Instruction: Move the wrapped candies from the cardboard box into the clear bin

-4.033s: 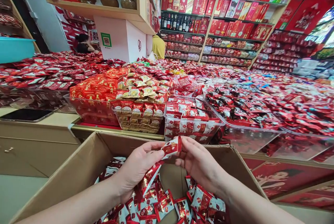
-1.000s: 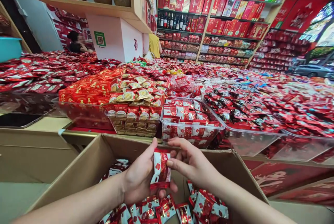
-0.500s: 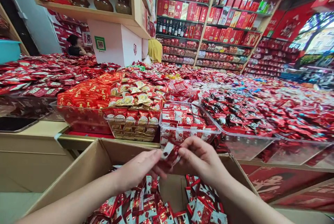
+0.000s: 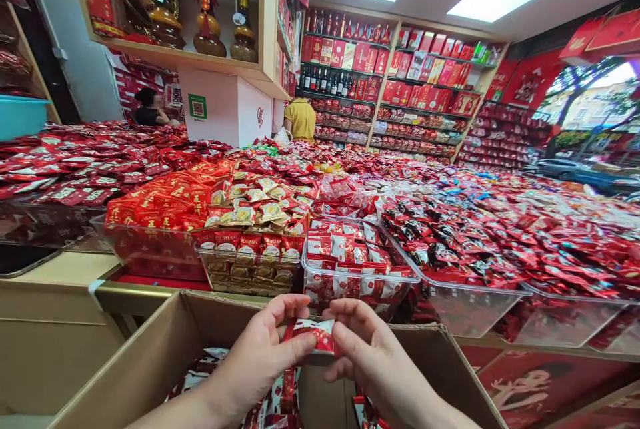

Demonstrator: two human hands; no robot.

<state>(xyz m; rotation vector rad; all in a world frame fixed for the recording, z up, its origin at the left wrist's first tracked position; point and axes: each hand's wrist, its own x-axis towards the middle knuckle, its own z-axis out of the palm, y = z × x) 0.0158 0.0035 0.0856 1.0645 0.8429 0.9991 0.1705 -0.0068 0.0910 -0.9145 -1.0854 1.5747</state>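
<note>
A small red-and-white wrapped candy packet [image 4: 320, 336] is pinched between my two hands, above an open cardboard box [image 4: 135, 349]. My left hand [image 4: 267, 349] grips its left end, thumb across the front. At the right end, my right hand [image 4: 370, 346] holds it with thumb and fingers. Inside the box lie similar red-and-white packets [image 4: 285, 392], partly hidden by my forearms. Just beyond the box, a clear plastic bin [image 4: 360, 276] holds red-and-white packets standing in rows.
Left of that bin stands a bin of gold durian packets [image 4: 250, 269], then one of red packets [image 4: 155, 222]. Dark red and black packets [image 4: 450, 236] heap up on the right. A person in yellow [image 4: 300, 119] is near the back shelves; another person [image 4: 147, 106] is far left.
My left hand has closed on the packet, which my right hand held up at an angle before. It now lies level between both hands. The camera view has tilted upward.
</note>
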